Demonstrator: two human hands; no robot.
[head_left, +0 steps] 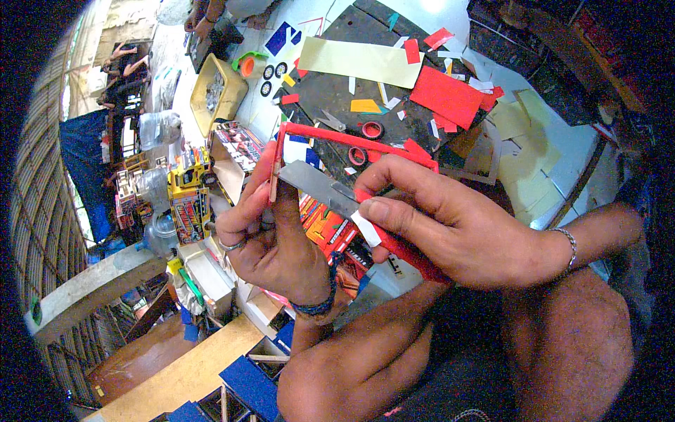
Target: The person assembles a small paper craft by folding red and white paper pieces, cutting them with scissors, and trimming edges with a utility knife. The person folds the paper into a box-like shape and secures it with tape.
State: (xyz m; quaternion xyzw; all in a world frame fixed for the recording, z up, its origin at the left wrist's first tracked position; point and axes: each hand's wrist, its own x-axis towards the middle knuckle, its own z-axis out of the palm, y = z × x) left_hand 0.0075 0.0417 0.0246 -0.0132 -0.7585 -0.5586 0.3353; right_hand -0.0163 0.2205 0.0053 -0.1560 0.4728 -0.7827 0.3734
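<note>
Pale floor [246,112] carries a dark surface [355,24] scattered with paper scraps, a cream strip [358,62], red card [446,91] and 2 tape rolls [371,124]. Beyond its left edge lie 3 small wheels [268,72] and a yellow tub [234,98].

Above the surface's near side is the red frame [351,139]. Its short leg stands at the left hand [271,246], whose grip is closed on it with thumb and fingers. From the top corner, its long bar slants rightward and slightly toward the body, ending out of sight behind the right hand [464,225].

That hand's grip is clamped on a knife [313,186], near a white piece [365,228]. Flat grey blade points left, roughly along the long bar and on its near side, its tip just beside the short leg; whether they touch, I cannot tell. Left hand is nearer that leg.

Printing marks a red-and-white box [239,145], a yellow toy truck [190,174], a yellow box [191,216] and an orange-red package [323,225] under the wrists, the last with bold dark lettering; most other print is too small or bent to read.
</note>
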